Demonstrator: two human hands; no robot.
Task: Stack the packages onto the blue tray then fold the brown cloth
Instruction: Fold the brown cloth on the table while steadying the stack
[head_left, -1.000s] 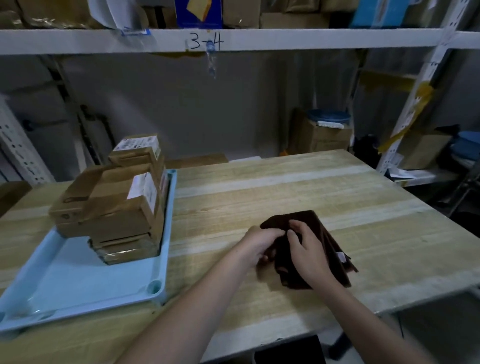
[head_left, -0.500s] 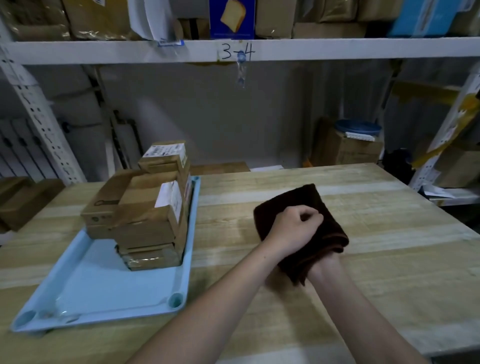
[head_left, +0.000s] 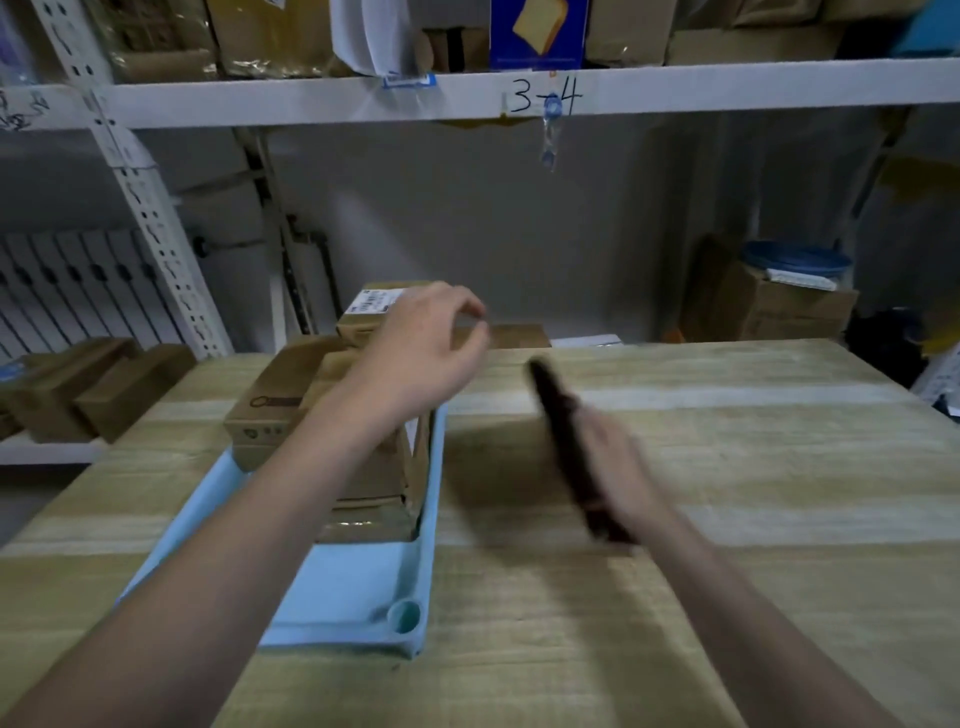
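The right hand (head_left: 621, 462), blurred, holds the folded brown cloth (head_left: 569, 441) edge-on above the wooden table (head_left: 727, 467), the cloth lying against its palm side; the blur does not allow the fingers' grip to be determined. The left hand (head_left: 421, 358) is raised over the stacked packages (head_left: 291, 400), holding nothing, fingers loosely curled with thumb and fingertips near each other but apart. The packages stand in a pile at the far end of the blue tray (head_left: 353, 587), which sits on the table left of the cloth.
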